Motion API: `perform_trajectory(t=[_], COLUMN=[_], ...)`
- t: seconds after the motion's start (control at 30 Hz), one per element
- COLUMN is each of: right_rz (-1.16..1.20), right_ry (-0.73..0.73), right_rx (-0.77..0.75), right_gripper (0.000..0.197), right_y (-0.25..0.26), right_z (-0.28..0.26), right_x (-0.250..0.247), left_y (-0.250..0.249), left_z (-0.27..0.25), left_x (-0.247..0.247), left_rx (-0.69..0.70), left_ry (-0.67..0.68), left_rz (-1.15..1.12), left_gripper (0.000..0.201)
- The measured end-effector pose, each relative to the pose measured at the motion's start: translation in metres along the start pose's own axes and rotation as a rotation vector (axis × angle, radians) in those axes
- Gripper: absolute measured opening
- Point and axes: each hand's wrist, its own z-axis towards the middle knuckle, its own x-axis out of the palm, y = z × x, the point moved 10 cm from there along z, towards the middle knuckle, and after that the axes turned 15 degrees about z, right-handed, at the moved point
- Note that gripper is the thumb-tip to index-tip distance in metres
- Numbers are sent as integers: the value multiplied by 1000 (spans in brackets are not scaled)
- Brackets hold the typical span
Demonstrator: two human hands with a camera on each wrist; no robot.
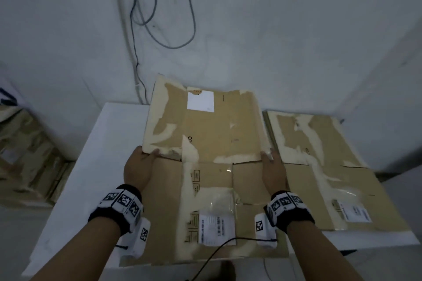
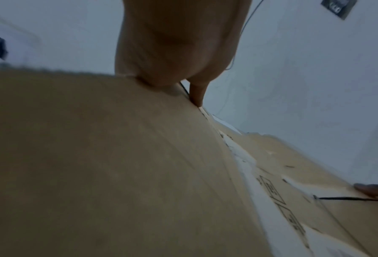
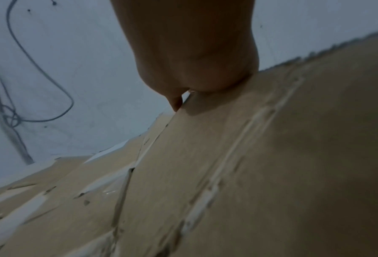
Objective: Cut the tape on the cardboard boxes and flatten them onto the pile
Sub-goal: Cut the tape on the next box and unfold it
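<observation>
So this one's basically at the stacking stage. The box (image 1: 205,143) in the middle of the white table (image 1: 96,143) is already opened out and looks pretty much flat, with strips of torn tape (image 1: 190,178) still stuck across it and a shipping label (image 1: 215,227) near the 6 o'clock edge. No knife or cutter shows anywhere, so my guess is the cutting on this one is done.

The left hand (image 1: 137,167) grips the box's left edge at about 9 o'clock, thumb on top and fingers curled under. The right hand (image 1: 272,170) does the same on the right edge at 3 o'clock. The far half of the box tilts up a bit toward the wall, so it isn't lying down yet.

The pile (image 1: 319,166) sits at 3 o'clock on the table, just beside the held box, with at least one flattened box on it. How many are under that, I can't really tell, the edge is too blurry.

What's left: slide this one over onto the pile. Over at 9 o'clock, off the table, there's more cardboard (image 1: 27,155) heaped up, which looks like boxes still waiting.
</observation>
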Motion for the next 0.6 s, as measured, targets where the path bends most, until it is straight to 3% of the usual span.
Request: perform_trajectory(t=[0.13,0.33,0.6], right_rz=[-24,-64,-164], right_ry=[-88,-154,-149], right_rx=[-4,32,144], right_gripper=[40,35,34], right_y=[-3,-28,-99], right_z=[52,124,221], right_x=[-81,-214,-335], left_y=[-69,-159,-219], left_z=[-3,-22,-58], left_x=[61,192,347], left_rx=[59,81,-16], left_ry=[32,134,182], left_rz=[-46,-107,-108], left_gripper=[28,28,30])
